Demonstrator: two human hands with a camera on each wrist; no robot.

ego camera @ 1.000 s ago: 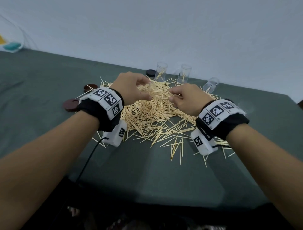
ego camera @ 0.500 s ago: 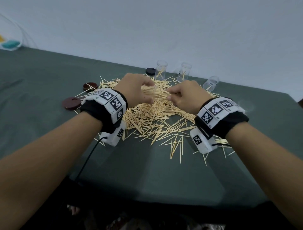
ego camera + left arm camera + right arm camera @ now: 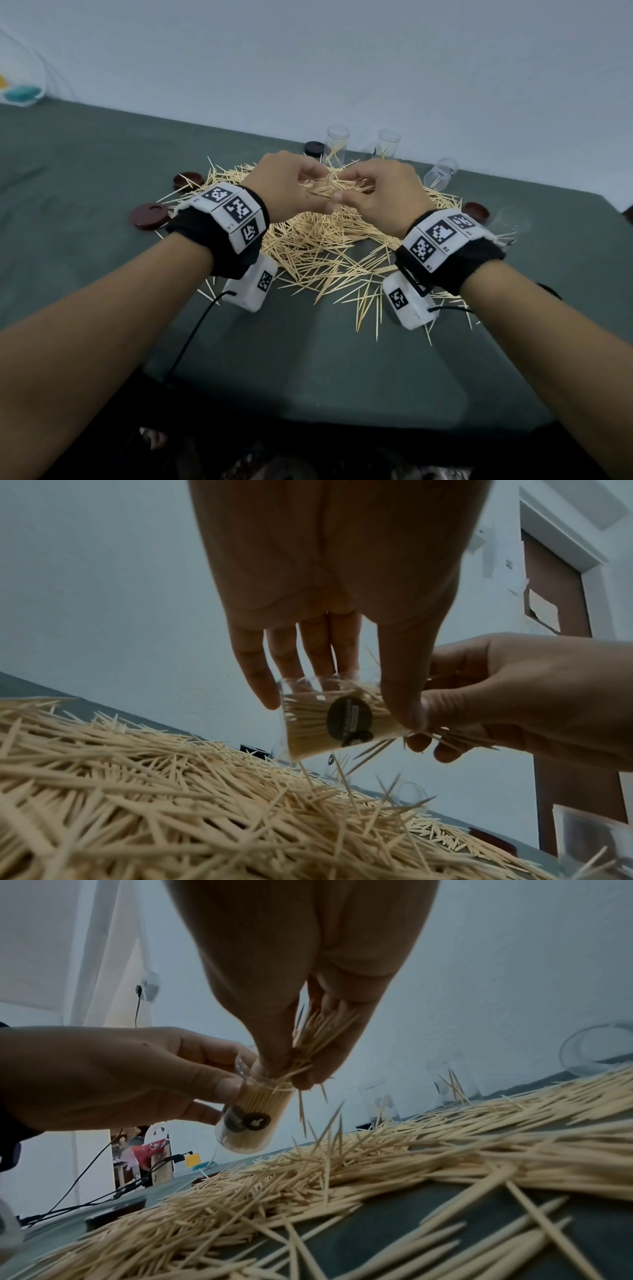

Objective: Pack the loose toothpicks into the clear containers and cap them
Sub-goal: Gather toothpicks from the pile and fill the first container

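Note:
A big pile of loose toothpicks (image 3: pixel 318 246) covers the green table (image 3: pixel 102 192). Above it my left hand (image 3: pixel 301 186) grips a clear container (image 3: pixel 329 721) that is packed with toothpicks and tilted, its mouth toward the right hand. The container (image 3: pixel 250 1118) carries a dark round sticker and has no cap on. My right hand (image 3: pixel 363 193) pinches a bundle of toothpicks (image 3: pixel 315 1042) whose tips are at the container's mouth. A few loose sticks fall from the bundle toward the pile.
Two clear containers (image 3: pixel 337 144) (image 3: pixel 388 144) stand upright behind the pile with a few sticks inside. A third container (image 3: pixel 440 174) lies tipped at the right. A black cap (image 3: pixel 313 149) and dark red caps (image 3: pixel 186 180) (image 3: pixel 149 216) (image 3: pixel 476 210) lie around the pile.
Both hands have lifted off the pile and come together. The right hand has brought its bundle up to the mouth of the container in the left hand.

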